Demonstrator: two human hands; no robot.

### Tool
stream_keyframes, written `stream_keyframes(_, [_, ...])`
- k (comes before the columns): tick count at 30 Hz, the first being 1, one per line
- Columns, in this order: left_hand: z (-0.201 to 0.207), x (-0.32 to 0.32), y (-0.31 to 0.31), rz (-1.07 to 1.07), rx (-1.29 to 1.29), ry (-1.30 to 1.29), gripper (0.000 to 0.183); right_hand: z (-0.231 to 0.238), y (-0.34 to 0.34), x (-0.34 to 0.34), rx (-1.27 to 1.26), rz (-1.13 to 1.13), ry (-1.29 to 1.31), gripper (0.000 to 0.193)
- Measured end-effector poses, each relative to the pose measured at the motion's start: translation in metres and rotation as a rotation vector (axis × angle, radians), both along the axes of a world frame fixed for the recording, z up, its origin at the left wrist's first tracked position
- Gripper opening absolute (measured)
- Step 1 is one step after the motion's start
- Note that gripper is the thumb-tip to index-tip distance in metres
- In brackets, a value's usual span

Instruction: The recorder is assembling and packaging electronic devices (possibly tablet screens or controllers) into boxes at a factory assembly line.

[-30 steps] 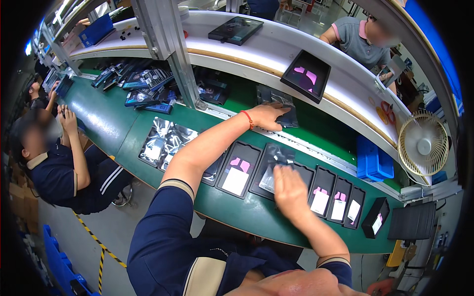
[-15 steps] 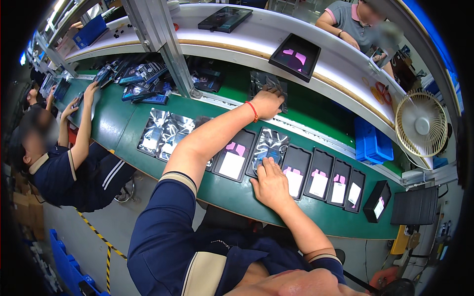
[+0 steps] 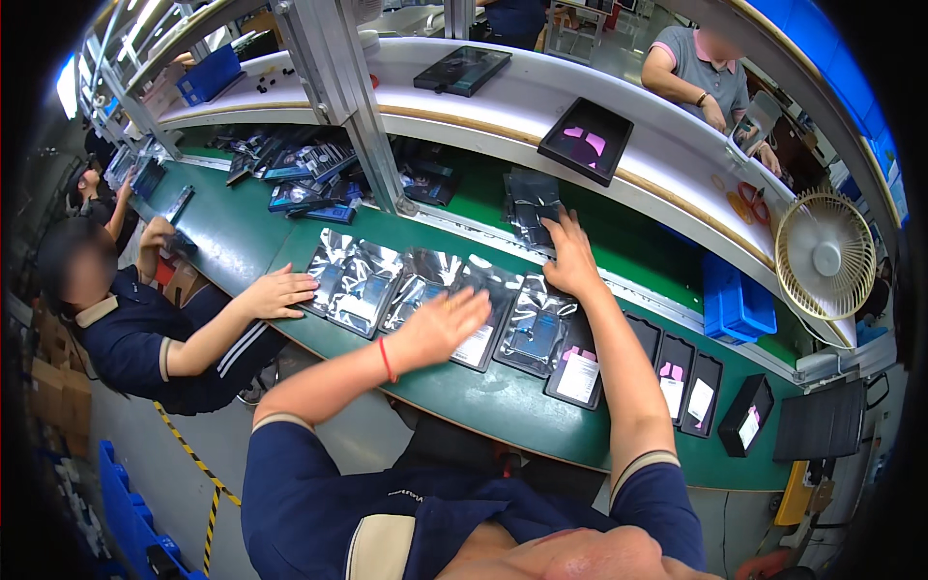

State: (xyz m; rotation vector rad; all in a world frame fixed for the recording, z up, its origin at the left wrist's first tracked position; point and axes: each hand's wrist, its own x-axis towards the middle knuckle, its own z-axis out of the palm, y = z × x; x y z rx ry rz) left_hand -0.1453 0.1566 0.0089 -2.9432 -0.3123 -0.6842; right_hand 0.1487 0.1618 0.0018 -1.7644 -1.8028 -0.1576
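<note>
My left hand (image 3: 445, 327), blurred, has its fingers outstretched over the lower part of a black tray with a white card (image 3: 475, 345). A dark shiny bag (image 3: 498, 280) covers that tray's upper part. My right hand (image 3: 572, 259) reaches to the bench's back edge, fingers apart, fingertips at a stack of dark plastic bags (image 3: 532, 205). Nearer me, a silvery bag with a dark blue panel (image 3: 535, 329) lies on a neighbouring tray. Several similar bags (image 3: 362, 290) lie to the left. My right forearm partly hides the trays on the right, including a black tray (image 3: 578, 375).
A co-worker's hand (image 3: 280, 292) rests by the leftmost bag. Black trays with pink pieces and white cards (image 3: 672, 387) line the right. Behind are a metal post (image 3: 353, 116), a raised shelf with a black tray (image 3: 587, 140), a blue bin (image 3: 735, 300) and a fan (image 3: 826, 253).
My left hand has left the bag stack and come back toward me; a bag now covers part of the tray there. My right hand has moved forward to the stack. The co-worker's hand has come in.
</note>
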Motion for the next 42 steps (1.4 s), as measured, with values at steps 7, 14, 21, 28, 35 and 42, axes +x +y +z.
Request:
stream_keyframes(7, [-0.001, -0.015, -0.045, 0.1, -0.248, 0.135, 0.047, 0.007, 0.04, 0.006, -0.465, 0.065, 0.035, 0.081])
stream_keyframes(14, [-0.01, -0.009, -0.041, 0.046, -0.274, 0.207, 0.058, 0.011, 0.023, -0.009, -0.341, 0.023, -0.2, 0.06])
stream_keyframes(21, [0.024, 0.015, -0.008, 0.015, -0.632, 0.118, 0.039, 0.054, -0.101, -0.016, -0.025, -0.083, -0.117, 0.044])
stream_keyframes(28, [0.0, 0.131, 0.082, -0.026, -0.315, -0.058, 0.047, -0.01, -0.22, -0.057, -0.213, -0.223, -0.24, 0.054])
stream_keyframes(35, [-0.022, 0.196, 0.114, 0.202, -0.333, 0.196, 0.091, 0.009, -0.225, -0.085, -0.525, -0.19, -0.132, 0.109])
stream_keyframes(42, [-0.012, 0.194, 0.107, 0.137, -0.111, 0.195, 0.058, 0.004, -0.218, -0.079, -0.354, -0.243, -0.046, 0.09])
